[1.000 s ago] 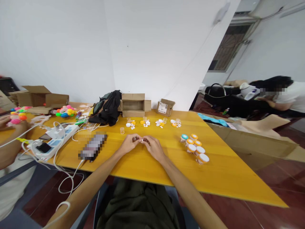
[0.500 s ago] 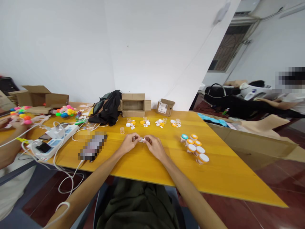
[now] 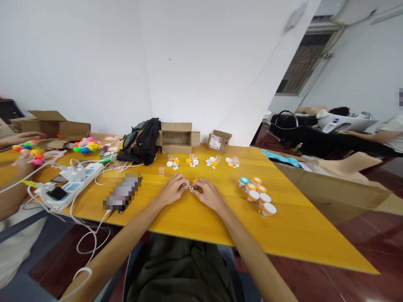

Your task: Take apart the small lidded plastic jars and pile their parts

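Left hand (image 3: 172, 189), right hand (image 3: 208, 194) | pinching small white parts (image 3: 190, 188) | orange piece (image 3: 195, 180) newly visible

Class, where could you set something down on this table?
Bare tabletop lies between the lidded jars and its right edge, and between the jars and the right hand. A narrower strip separates phone and left hand. Crowded: around the power strip, and the back row of small parts.

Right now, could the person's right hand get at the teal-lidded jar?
Probably yes: only yellow tabletop shows between the right hand and the teal-lidded jar, though that hand seems to be pinching a small white piece.
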Available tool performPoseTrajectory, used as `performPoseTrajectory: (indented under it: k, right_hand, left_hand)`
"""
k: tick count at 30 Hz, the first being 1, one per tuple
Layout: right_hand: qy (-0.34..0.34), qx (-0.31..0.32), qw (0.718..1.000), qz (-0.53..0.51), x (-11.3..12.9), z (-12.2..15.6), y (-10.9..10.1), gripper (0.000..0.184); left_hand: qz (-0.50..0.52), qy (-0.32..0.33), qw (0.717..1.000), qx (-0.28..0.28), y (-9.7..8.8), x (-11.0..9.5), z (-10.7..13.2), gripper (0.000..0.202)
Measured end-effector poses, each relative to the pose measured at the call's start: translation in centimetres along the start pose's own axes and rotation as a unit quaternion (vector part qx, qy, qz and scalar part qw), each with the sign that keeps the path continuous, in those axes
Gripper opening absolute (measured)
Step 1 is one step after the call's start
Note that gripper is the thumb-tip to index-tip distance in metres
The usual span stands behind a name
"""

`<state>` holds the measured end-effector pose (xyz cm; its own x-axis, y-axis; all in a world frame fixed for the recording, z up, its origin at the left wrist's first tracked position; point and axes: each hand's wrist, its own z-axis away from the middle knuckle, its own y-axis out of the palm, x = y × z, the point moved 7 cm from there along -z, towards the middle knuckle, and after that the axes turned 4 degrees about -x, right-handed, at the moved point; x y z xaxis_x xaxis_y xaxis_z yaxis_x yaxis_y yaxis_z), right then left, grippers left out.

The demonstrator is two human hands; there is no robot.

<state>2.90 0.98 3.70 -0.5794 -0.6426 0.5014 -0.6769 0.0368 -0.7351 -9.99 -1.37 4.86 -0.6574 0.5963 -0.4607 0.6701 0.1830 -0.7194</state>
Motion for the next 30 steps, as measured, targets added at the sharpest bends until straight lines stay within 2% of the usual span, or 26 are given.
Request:
performPoseTrajectory:
  k: [11,16,20,25,30]
  right_hand:
    - [-0.027,0.003,0.998,0.058,-0.6,0.2,0.1,0.010]
    - [-0.023,0.000,0.999,0.026,-0.5,0.2,0.0,0.011]
    - [-0.007,-0.032,0.999,-0.013,-1.0,0.1,-0.6,0.016]
    - [0.004,-0.075,0.997,-0.021,-2.0,0.0,-0.7,0.021]
    - [0.011,-0.033,0.999,0.005,-2.2,0.2,0.9,0.029]
  left_hand:
    - [-0.071,0.015,0.997,0.008,0.3,0.0,0.1,0.016]
    - [-0.065,0.004,0.998,0.008,0.4,0.2,0.2,0.018]
    - [-0.062,-0.003,0.998,0.003,0.3,0.3,0.2,0.019]
    - [-0.030,-0.019,0.999,-0.030,-0.2,0.4,0.1,0.018]
    - [-0.012,-0.053,0.993,-0.101,-1.7,0.8,-0.1,0.018]
